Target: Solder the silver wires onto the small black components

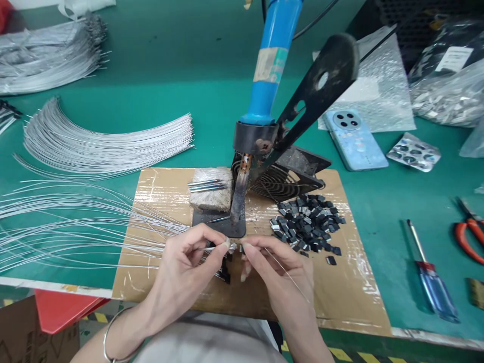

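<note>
Below the iron tip, my left hand (189,269) pinches a thin white wire (207,248) between thumb and index finger. A tiny metallic piece (233,247) shows at those fingertips, too small to name. My right hand (282,269) is closed at the fingertips close by, and a thin silvery wire (287,275) like solder runs from its grip across the palm. A small striped part (241,248) sits at its fingertips. The soldering iron (264,75) is clamped tip-down in a black stand (317,85). Black pieces (225,272) lie partly hidden behind my left hand.
Small black connectors (308,222) lie heaped on the cardboard (351,297). A fan (287,176) and a whitish block (209,201) stand near the iron. White wire bundles (109,146) lie left. Rightward are a phone (355,138), a screwdriver (433,282) and red-handled pliers (469,232).
</note>
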Demonstrator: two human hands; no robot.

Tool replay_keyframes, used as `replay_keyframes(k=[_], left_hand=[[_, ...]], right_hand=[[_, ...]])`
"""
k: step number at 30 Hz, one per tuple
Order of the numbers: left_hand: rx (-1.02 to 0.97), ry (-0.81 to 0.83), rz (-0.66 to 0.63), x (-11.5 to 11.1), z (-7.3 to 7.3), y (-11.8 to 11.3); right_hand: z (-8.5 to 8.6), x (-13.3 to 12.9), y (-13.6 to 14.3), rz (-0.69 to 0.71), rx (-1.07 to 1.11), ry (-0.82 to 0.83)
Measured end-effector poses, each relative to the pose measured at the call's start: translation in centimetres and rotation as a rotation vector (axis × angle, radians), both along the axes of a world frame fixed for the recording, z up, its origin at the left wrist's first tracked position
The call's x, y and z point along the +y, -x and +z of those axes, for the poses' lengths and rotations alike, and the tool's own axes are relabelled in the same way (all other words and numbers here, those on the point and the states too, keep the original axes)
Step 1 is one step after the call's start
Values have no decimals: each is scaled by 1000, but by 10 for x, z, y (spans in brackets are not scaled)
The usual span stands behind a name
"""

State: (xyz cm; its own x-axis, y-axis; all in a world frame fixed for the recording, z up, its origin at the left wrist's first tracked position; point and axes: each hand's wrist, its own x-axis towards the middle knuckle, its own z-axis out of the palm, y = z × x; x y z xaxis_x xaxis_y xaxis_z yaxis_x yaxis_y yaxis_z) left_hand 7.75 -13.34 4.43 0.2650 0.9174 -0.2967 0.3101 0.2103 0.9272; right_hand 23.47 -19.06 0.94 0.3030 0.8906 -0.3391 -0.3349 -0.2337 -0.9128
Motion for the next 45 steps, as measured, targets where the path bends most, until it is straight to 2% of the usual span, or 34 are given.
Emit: replay_keyframes(k=[13,26,45], left_hand=[[-38,59,-37,0,3,-1],[-25,8,-38,0,3,-3],[-29,39,-43,0,7,-4]], right_hand=[[5,8,6,-9,25,-40],[2,7,7,-15,40,-31],[3,6,5,3,44,-17]])
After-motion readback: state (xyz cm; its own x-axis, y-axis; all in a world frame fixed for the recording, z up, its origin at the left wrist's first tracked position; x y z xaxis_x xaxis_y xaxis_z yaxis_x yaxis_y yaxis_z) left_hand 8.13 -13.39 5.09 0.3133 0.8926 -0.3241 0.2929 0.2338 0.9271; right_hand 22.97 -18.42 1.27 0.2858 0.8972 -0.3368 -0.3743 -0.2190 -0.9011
